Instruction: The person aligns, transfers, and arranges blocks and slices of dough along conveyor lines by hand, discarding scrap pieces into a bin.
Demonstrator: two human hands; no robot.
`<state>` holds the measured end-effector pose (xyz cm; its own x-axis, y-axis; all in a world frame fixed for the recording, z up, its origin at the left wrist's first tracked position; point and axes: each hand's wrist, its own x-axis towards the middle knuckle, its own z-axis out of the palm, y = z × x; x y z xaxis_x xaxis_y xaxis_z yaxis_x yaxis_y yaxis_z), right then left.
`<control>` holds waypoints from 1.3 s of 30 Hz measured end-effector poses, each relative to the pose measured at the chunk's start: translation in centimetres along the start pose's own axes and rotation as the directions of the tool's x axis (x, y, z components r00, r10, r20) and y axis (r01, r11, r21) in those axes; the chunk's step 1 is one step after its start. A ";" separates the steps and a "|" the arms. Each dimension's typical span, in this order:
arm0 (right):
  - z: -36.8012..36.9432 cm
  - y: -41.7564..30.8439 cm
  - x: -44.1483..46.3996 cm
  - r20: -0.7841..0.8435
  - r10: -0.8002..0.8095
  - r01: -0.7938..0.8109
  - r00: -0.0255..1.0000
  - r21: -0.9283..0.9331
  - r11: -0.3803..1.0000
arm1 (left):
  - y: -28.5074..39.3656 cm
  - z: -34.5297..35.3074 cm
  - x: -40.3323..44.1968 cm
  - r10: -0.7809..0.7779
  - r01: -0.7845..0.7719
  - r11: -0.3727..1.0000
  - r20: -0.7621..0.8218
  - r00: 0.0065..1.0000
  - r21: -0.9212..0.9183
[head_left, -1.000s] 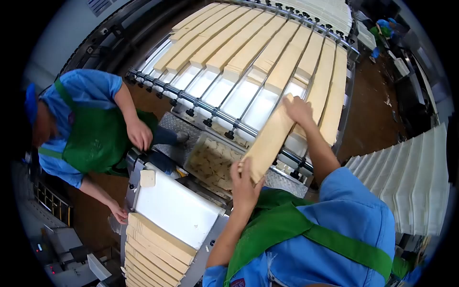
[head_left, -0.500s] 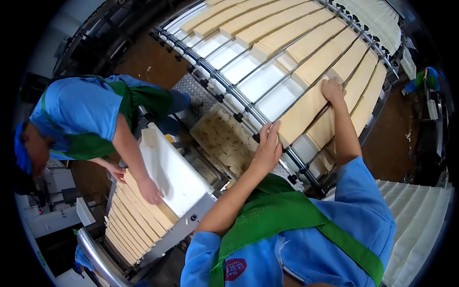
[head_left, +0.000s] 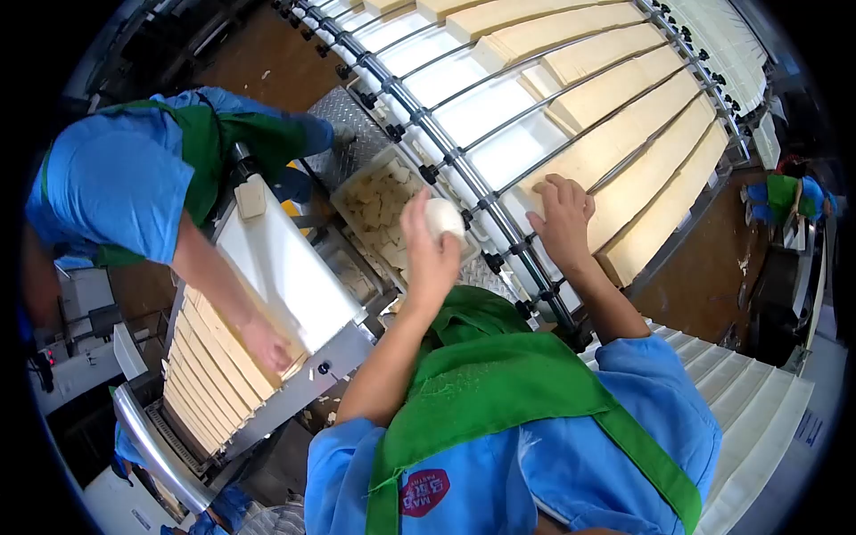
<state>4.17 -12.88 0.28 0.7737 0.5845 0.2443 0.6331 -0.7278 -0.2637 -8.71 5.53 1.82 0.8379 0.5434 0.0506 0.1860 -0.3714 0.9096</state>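
Observation:
My left hand [head_left: 431,254] is wrapped round a pale, rounded lump that looks like dough [head_left: 443,218], beside the edge of a scrap bin [head_left: 334,198]. My right hand [head_left: 563,218], fingers apart and slightly bent, is over the near end of a stack of pale pastry sheets [head_left: 615,134]; whether it touches the stack I cannot tell. Similar stacks lie in lanes on the white conveyor [head_left: 486,107], with thin metal rods between them. A steel rail [head_left: 459,160] with black knobs runs along the conveyor's near edge, between my hands.
At the left a co-worker [head_left: 125,187] in a green apron bends over a second conveyor [head_left: 276,276] with rows of pastry strips [head_left: 209,357]. Pale ribbed panels [head_left: 749,401] stand at my right. Another person [head_left: 789,196] is at the far right.
My left hand has left the pastry stack and moved left towards the bin, now with the pale lump in it. My right hand has come back along the stacks to the left. My view has shifted.

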 end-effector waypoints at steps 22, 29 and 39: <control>4.3 -10.0 1.8 0.140 0.124 -0.184 0.982 0.597 0.781 | -15.1 -17.7 -17.9 -0.201 0.607 0.763 -0.809 0.553 0.225; 10.4 -20.5 4.2 0.128 -0.433 0.360 0.893 0.375 0.854 | -21.3 -25.1 -23.1 -0.528 0.863 0.503 -0.807 0.264 -0.047; 22.2 -41.7 2.7 0.185 -0.681 0.538 0.709 0.482 0.691 | -19.9 -25.6 -21.1 -0.527 0.785 0.618 -0.762 0.375 -0.041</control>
<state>-19.57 27.00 -8.81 0.1216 0.9761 0.1801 0.8654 -0.0153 -0.5009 -43.23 20.73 -6.76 -0.1747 0.9737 -0.1460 0.7518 0.2277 0.6189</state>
